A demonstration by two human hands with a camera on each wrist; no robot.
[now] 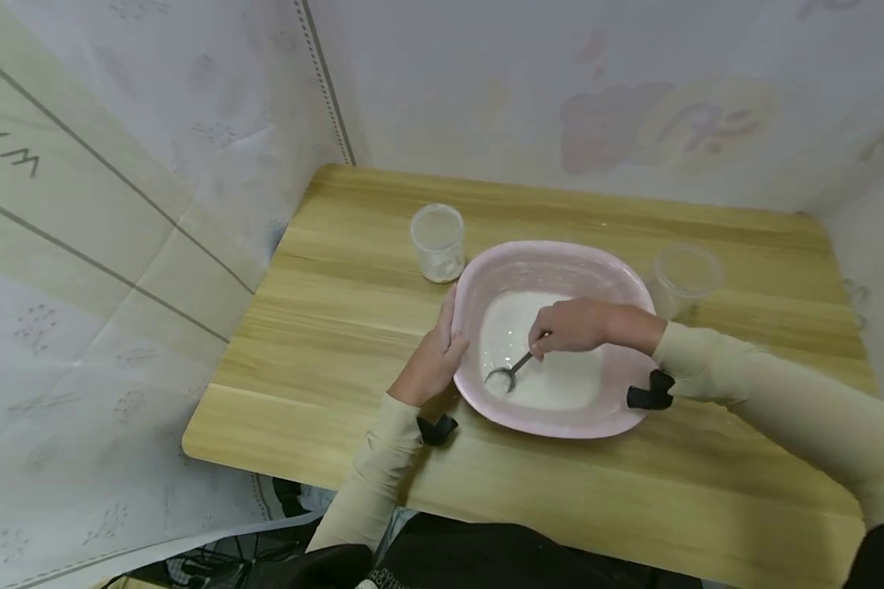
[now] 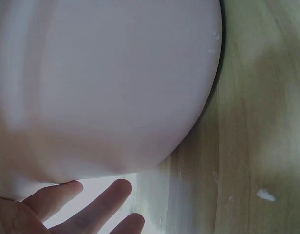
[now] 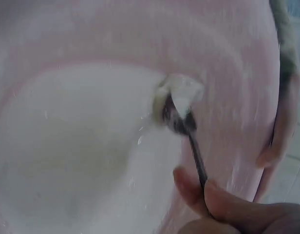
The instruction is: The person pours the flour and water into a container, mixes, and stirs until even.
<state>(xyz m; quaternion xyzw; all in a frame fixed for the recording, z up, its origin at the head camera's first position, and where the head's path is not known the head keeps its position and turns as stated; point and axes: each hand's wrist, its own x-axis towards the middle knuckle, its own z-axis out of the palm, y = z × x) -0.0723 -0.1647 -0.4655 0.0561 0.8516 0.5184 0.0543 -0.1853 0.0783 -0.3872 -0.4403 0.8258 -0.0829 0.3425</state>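
Observation:
A pink plastic basin (image 1: 552,425) stands on the table with white liquid (image 1: 575,380) over its bottom. My left hand (image 1: 430,360) holds its left rim, thumb at the edge; in the left wrist view several fingers (image 2: 99,204) stretch along the outer wall. Over the basin, my right hand (image 1: 575,325) grips the handle of a dark metal spoon (image 1: 521,362). The spoon's bowl is low at the liquid's left side. In the right wrist view, a wet white lump (image 3: 184,90) shows at the spoon's bowl, blurred; what it is I cannot tell.
A clear plastic cup (image 1: 438,244) with a little whitish matter at its bottom stands behind the basin's left side. Another clear cup (image 1: 685,274) is behind the right side, near my right forearm. A white speck (image 2: 266,195) lies on the wooden table (image 1: 302,352).

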